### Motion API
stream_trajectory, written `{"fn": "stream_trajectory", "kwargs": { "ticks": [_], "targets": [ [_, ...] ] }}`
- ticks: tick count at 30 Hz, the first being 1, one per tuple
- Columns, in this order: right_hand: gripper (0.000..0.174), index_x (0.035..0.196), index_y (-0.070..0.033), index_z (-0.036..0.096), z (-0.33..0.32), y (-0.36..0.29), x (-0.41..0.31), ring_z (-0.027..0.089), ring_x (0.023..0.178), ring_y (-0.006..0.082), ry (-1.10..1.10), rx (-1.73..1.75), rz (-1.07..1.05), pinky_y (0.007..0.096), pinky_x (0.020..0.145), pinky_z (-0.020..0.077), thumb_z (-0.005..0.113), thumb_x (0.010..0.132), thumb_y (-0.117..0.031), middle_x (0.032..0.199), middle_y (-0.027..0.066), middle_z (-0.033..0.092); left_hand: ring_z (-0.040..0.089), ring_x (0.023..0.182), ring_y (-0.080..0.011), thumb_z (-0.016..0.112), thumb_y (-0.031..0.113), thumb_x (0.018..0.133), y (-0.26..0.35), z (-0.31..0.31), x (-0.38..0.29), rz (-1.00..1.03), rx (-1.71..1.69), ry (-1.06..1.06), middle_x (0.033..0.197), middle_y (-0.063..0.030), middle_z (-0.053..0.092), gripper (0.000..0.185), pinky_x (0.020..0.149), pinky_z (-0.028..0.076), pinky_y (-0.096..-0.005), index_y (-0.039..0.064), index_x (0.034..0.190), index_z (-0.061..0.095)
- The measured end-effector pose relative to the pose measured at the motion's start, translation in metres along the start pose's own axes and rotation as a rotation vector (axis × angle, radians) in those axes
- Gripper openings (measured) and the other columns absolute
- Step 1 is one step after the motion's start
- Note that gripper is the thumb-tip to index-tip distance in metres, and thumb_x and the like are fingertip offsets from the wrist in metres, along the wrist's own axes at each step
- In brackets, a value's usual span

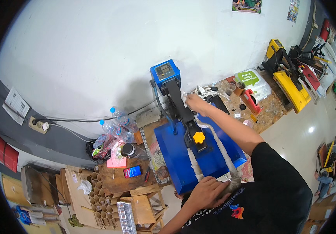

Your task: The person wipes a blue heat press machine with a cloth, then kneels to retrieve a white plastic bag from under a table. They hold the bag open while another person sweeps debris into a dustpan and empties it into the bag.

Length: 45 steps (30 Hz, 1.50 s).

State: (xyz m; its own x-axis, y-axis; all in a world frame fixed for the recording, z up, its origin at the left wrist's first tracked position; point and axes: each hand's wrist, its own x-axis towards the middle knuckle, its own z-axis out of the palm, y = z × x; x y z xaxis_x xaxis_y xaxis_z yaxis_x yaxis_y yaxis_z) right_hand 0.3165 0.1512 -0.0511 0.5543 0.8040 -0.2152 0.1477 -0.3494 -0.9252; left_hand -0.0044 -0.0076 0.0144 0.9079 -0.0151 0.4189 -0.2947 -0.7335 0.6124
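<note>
Before me stands a blue heat press with a digital control box at its top and a yellow star-shaped knob on its black arm. My right hand pinches a crumpled white cloth or tissue against the right side of that arm. My left hand is closed over the near end of the U-shaped handle, which is wrapped in pale tape or cloth. Its palm side is hidden.
Left: plastic bottles, a dark-lidded jar, a smartphone, cardboard tubes and a wooden stool. Right: white cables, a red tape dispenser and a yellow heat press. A person sits far right.
</note>
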Motion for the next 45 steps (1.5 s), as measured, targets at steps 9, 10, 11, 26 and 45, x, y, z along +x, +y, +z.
{"fn": "stream_trajectory", "kwargs": {
  "ticks": [9, 10, 11, 26, 45],
  "targets": [
    [0.033, 0.112, 0.000, 0.062, 0.009, -0.038, 0.051, 0.061, 0.104, 0.0253, -0.156, 0.532, 0.183, 0.0462, 0.088, 0.0530, 0.056, 0.104, -0.031, 0.116, 0.0146, 0.063, 0.064, 0.075, -0.0194, 0.083, 0.026, 0.081, 0.007, -0.004, 0.006, -0.071, 0.060, -0.067, 0.081, -0.0014, 0.066, 0.041, 0.079, 0.051, -0.0324, 0.008, 0.117, 0.072],
    [0.032, 0.111, 0.000, 0.062, 0.013, -0.037, 0.056, 0.061, 0.105, 0.0254, -0.149, 0.545, 0.170, 0.0468, 0.089, 0.0523, 0.056, 0.103, -0.031, 0.117, 0.0153, 0.063, 0.064, 0.076, -0.0192, 0.083, 0.026, 0.082, 0.008, -0.004, 0.006, -0.094, 0.055, -0.076, 0.081, -0.0011, 0.066, 0.041, 0.080, 0.052, -0.0321, 0.009, 0.117, 0.073],
    [0.031, 0.109, 0.000, 0.062, 0.013, -0.032, 0.056, 0.060, 0.106, 0.0255, -0.122, 0.568, 0.160, 0.0473, 0.090, 0.0516, 0.056, 0.103, -0.030, 0.118, 0.0160, 0.062, 0.064, 0.075, -0.0191, 0.083, 0.026, 0.082, 0.008, -0.004, 0.005, -0.086, 0.066, -0.079, 0.081, -0.0009, 0.066, 0.041, 0.080, 0.052, -0.0320, 0.009, 0.118, 0.073],
    [0.046, 0.135, 0.008, 0.056, -0.003, -0.065, 0.121, 0.051, 0.134, 0.0413, 0.566, -0.364, -0.773, 0.0507, 0.110, 0.0412, 0.058, 0.094, -0.015, 0.143, 0.0306, 0.053, 0.061, 0.073, -0.0192, 0.082, 0.016, 0.082, 0.007, -0.009, 0.011, -0.112, 0.052, -0.105, 0.077, -0.0015, 0.061, 0.044, 0.077, 0.051, -0.0320, 0.007, 0.123, 0.071],
    [0.024, 0.107, -0.005, 0.077, 0.042, -0.092, 0.161, 0.062, 0.113, 0.0387, 0.509, -0.410, -0.944, 0.0466, 0.100, 0.0505, 0.071, 0.084, -0.010, 0.117, 0.0189, 0.069, 0.064, 0.097, -0.0259, 0.071, 0.017, 0.079, 0.003, -0.002, -0.009, -0.166, -0.015, -0.097, 0.098, -0.0052, 0.069, 0.046, 0.097, 0.048, -0.0383, 0.007, 0.124, 0.070]
  ]
}}
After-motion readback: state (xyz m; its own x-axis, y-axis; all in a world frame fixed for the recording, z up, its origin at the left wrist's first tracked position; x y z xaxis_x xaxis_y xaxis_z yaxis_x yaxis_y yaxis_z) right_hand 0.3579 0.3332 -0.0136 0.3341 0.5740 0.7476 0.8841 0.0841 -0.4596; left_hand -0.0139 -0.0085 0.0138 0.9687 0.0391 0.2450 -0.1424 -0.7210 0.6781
